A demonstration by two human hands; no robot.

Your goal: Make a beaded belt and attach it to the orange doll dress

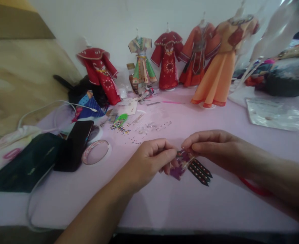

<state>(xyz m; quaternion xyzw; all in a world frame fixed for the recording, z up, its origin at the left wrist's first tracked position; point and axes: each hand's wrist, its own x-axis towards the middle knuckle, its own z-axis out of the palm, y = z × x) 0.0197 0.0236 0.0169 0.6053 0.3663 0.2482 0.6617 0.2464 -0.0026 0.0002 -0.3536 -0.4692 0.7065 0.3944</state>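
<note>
The purple beaded piece (177, 172), just right of the frame's centre, is partly covered and its full outline is hard to make out, while a red strip (255, 187) at lower right is partly hidden by the right forearm (279, 169). The left hand (154, 157), angled up from the bottom edge, and the right hand (212, 142), reaching in from the right edge, both pinch the piece above dark studded strips (199, 172). Pink desk (149, 213) surface stretches below them to the near edge.
</note>
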